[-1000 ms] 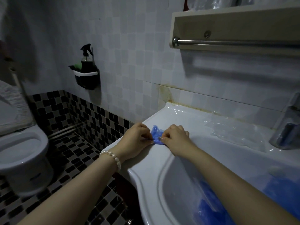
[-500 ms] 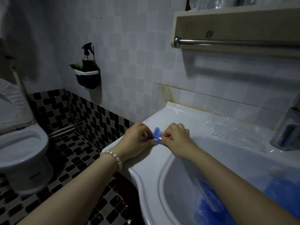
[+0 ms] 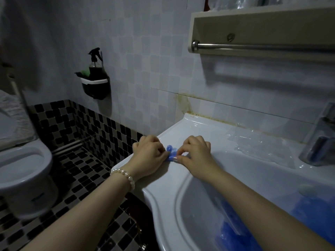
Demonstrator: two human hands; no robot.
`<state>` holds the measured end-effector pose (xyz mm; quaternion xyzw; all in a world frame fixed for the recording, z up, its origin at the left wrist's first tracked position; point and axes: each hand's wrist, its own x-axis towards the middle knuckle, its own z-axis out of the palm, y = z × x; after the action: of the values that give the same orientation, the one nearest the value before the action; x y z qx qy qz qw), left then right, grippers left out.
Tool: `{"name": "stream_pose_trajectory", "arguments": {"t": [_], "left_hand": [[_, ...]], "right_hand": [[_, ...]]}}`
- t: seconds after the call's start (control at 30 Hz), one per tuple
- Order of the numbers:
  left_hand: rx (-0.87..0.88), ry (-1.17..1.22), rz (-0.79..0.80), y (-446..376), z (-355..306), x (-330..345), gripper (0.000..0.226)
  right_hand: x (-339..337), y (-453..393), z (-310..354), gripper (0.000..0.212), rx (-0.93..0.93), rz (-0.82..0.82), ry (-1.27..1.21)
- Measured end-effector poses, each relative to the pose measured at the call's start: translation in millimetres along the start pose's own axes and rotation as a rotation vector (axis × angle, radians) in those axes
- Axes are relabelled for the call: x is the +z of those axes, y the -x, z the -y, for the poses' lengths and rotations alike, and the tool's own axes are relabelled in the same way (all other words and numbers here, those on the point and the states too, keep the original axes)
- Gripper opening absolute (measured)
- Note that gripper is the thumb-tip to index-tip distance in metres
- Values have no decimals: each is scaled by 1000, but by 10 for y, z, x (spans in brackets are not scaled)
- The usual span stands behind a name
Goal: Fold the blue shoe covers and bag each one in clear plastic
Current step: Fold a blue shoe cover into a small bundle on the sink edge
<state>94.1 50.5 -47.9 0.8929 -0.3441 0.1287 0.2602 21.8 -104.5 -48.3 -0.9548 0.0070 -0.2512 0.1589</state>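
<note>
Both hands, left and right, pinch one small cover on the sink rim; the basin holds, it seems, more blue covers.

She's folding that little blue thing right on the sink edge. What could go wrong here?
The blue shoe cover, pinched between her left hand and right hand, sits close to the sink bowl, so it might slip in and unfold. The clear plastic bags lie loose beside the tap and could slide or get wet.
</note>
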Motion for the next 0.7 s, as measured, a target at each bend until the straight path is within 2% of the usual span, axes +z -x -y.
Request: {"name": "stream_pose_trajectory", "arguments": {"t": [0.1,0.23,0.3,0.37,0.43,0.57,0.7], "left_hand": [[41,63,-72,31,6,-55,19],[24,-66,-8,6,-30,-43,22],[-12,-48,15,-8,-35,-29,23],[-48,-42,43,-20,-31,-21,26],[-83,-57,68,-27,-37,-21,27],[-104,-26,-39,-3,-19,-33,18],[59,-104,-110,20,-14,-15,26]], "right_hand": [[-20,-89,24,20,79,106,3],[-24,-128,28,21,173,174,-31],[26,-63,42,15,126,53,-11],[76,12,35,10,-31,-110,69],[65,35,9,11,-131,-156,113],[-19,-17,24,22,-42,32,66],[-26,-106,61,22,61,161,87]]}}
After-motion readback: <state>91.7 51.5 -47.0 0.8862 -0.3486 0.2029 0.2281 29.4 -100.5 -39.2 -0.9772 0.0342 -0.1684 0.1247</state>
